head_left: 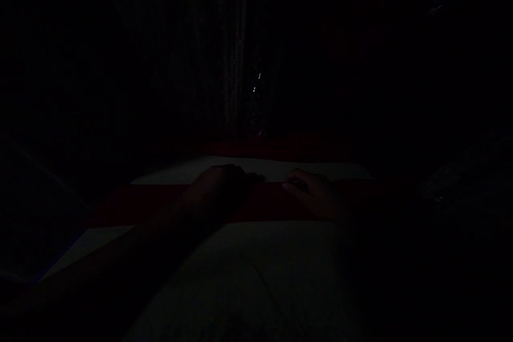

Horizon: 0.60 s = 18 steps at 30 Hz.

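Observation:
The scene is very dark. A dark red strip (152,204), cloth or paper, lies across a pale flat surface (256,272). My left hand (218,187) rests on the strip near its middle, knuckles up, fingers curled down toward its far edge. My right hand (310,192) lies on the same strip just to the right, fingers bent and pressed on it. Too little light shows whether either hand pinches the strip or only presses on it.
A second dark red band (288,147) runs along the far edge of the pale surface. Behind it hangs something with faint vertical folds (232,64), with small glints (256,85). The sides are black.

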Available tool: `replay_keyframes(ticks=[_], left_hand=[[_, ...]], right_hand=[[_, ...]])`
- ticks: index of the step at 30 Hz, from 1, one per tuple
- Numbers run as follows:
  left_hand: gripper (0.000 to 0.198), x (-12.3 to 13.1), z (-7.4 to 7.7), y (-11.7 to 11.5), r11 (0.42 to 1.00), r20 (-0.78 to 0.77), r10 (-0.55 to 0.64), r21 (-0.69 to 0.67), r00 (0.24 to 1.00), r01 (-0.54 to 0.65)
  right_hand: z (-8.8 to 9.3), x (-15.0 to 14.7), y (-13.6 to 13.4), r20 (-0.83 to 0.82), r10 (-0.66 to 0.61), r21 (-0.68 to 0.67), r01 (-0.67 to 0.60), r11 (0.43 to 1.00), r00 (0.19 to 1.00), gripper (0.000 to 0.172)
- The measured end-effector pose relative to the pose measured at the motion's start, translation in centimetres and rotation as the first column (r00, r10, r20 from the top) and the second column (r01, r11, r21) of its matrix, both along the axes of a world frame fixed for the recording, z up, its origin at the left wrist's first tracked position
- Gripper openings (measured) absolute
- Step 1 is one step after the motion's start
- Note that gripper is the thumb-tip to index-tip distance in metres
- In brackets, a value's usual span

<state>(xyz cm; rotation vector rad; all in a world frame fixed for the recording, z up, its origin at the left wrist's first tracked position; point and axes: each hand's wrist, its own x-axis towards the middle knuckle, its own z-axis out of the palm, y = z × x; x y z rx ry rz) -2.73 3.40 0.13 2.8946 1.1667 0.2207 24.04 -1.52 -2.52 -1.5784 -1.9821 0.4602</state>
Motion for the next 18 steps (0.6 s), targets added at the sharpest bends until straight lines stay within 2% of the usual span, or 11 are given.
replay_keyframes(ticks=[2,4,7,10,14,18], left_hand=[[0.04,-0.2,0.3,0.2,0.997,0.053,0.028,-0.073,0.998,-0.024],[0.046,-0.4,0.5,0.2,0.995,0.102,0.051,-0.094,0.993,-0.041],[0.049,-0.4,1.1,-0.4,0.998,0.106,0.046,-0.038,0.993,-0.042],[0.045,-0.1,1.6,-1.7,0.999,0.085,-0.031,0.014,0.996,0.03],[0.056,0.3,0.9,-3.3,0.992,0.058,-0.082,-0.094,0.995,0.087],[0.066,0.7,-0.1,-3.9,0.98,-0.021,-0.079,-0.186,0.997,0.073]], right_hand=[[0.3,0.0,0.0,-0.011,-0.003,-0.04,0.002,0.999,1.0,0.035],[0.5,0.0,0.0,0.069,-0.016,-0.043,0.019,0.999,0.997,0.035],[0.7,0.1,0.0,0.263,-0.047,0.07,0.03,0.997,0.964,0.033],[0.5,0.0,-0.5,0.317,-0.015,0.157,-0.037,0.987,0.948,0.042],[-0.5,-0.3,-1.2,0.392,0.146,0.079,-0.191,0.978,0.908,0.06],[-1.6,0.3,-1.2,0.469,0.194,-0.019,-0.21,0.978,0.861,0.064]])
